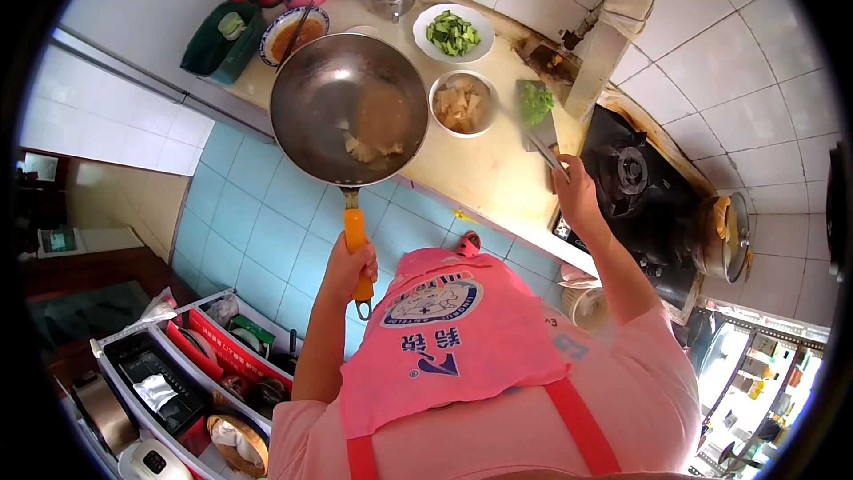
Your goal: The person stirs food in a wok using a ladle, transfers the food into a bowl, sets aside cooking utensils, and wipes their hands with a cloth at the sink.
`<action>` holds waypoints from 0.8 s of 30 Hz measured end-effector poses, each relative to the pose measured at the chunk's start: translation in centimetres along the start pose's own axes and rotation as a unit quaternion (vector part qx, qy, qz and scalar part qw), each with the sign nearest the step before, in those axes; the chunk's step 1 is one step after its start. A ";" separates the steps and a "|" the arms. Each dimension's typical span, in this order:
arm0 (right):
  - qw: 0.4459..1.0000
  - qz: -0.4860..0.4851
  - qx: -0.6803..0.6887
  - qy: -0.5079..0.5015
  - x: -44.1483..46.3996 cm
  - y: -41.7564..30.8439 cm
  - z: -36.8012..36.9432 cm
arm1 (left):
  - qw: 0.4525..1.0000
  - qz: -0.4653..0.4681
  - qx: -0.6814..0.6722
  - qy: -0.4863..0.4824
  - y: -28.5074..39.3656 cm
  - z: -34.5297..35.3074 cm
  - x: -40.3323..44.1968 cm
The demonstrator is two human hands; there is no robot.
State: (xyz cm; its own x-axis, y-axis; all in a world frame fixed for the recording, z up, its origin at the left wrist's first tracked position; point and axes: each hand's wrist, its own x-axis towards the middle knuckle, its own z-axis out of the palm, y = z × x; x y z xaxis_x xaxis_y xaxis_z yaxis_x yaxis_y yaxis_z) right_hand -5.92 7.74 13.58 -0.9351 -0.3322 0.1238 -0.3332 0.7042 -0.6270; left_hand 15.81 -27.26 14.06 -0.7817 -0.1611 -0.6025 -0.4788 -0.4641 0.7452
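"Where is the wok (pixel 329 120) held?"

"At the counter's (pixel 498 191) edge; whether it is rested there cannot be told. Its orange handle (pixel 354 226) is wrapped by the closed left hand (pixel 346 268)."

"How might it handle?"

"Stiff, probably front-heavy; the pale pieces (pixel 366 151) inside could be slid if it were tipped. A hold nearer the wok would be steadier."

"And the right hand (pixel 577 194)?"

"Closed too: a utensil (pixel 541 151) is gripped in it, its blurred end pointed towards the bowl (pixel 461 135)."
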 end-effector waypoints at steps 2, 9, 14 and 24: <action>0.998 -0.055 -0.028 0.027 -0.5 0.7 0.7 | 1.000 0.001 0.002 0.003 -0.2 -0.1 -0.1; 0.993 0.088 -0.042 -0.073 -1.6 2.8 3.2 | 1.000 -0.009 -0.001 0.002 -0.4 -0.2 -0.3; 0.999 0.018 -0.044 0.007 -2.4 2.6 3.2 | 1.000 -0.001 -0.003 -0.003 -0.7 -0.4 -0.4; 0.998 0.040 0.042 -0.001 -4.9 1.5 3.8 | 1.000 0.005 -0.003 -0.009 -1.4 -1.0 -0.5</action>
State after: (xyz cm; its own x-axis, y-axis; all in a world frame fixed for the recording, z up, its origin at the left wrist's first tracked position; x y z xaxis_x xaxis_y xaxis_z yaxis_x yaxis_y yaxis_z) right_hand -1.33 8.02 9.14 -0.9577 -0.2791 0.0697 -0.2470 0.6734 -0.6968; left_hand 17.26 -27.36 13.02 -0.7932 -0.1509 -0.5900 -0.4689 -0.4669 0.7498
